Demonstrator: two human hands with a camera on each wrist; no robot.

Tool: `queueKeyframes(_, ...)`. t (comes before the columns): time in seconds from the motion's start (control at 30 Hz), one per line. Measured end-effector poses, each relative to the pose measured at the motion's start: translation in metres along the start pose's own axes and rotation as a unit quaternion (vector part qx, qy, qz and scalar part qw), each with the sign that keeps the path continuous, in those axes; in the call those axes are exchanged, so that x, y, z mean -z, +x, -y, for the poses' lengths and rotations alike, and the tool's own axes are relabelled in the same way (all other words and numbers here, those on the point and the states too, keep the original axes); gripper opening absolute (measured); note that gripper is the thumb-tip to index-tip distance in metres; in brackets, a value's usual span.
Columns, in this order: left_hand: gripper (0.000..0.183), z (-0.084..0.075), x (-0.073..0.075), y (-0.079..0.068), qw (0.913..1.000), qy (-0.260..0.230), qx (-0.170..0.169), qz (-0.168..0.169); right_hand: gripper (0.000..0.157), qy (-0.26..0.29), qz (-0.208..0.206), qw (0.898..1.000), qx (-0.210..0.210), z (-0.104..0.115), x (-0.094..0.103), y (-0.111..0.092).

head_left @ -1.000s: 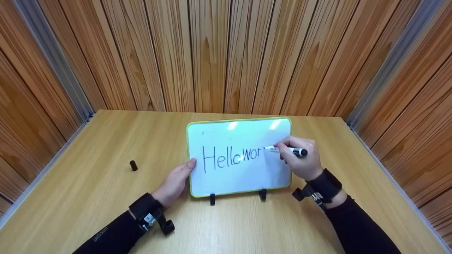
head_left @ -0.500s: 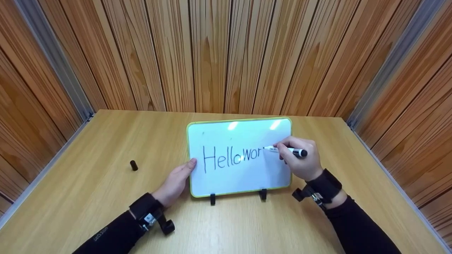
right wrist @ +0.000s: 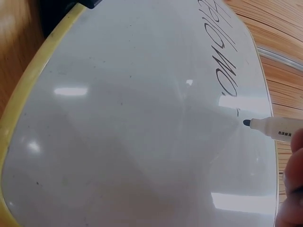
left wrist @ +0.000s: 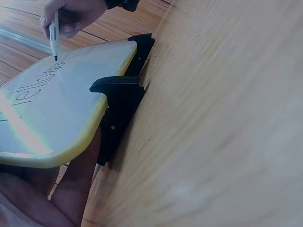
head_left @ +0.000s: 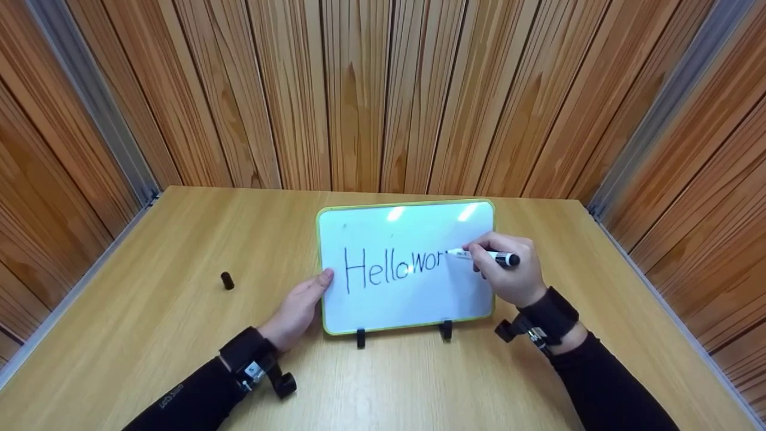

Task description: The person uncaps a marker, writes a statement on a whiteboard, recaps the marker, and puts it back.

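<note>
A small whiteboard [head_left: 383, 311] with a yellow-green rim leans on a stand, bearing the black handwriting "Hellowor" [head_left: 377, 272]. At its left edge my left hand [head_left: 297, 305] grips the board, thumb on the front face. In the left wrist view its fingers [left wrist: 78, 182] show behind the board's corner. My right hand [head_left: 511, 266] pinches a white marker [head_left: 464, 252] with a black end. The marker's dark tip [right wrist: 246, 122] points at the board just past the last letter, right at the surface.
A black marker cap [head_left: 227, 281] lies on the wooden table [head_left: 179, 335], left of the board. Two black stand feet [head_left: 360, 338] stick out under the board's lower edge. Wood-panelled walls [head_left: 353, 96] close in the table at the back and sides.
</note>
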State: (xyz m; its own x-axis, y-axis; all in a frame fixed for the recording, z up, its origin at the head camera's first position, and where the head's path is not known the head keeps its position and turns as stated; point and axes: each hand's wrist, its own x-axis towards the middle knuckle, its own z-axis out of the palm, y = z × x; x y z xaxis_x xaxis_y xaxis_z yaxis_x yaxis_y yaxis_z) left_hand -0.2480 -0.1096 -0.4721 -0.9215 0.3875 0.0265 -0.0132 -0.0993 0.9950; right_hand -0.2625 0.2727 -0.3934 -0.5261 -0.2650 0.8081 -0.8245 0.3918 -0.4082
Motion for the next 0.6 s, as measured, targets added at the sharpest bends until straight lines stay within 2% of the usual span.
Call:
queueKeyframes(0.37,0.067,-0.0017,-0.0008,-0.0002,1.0000,0.001,0.008,-0.005,0.020,0.004,0.004,1.000,-0.005,-0.0015,0.0016,-0.0014)
queueKeyframes(0.6,0.069,-0.0022,-0.0001,-0.0001,0.9999,-0.003,0.012,0.004,0.020,0.001,0.001,1.000,-0.004,-0.0010,0.0018,-0.0009)
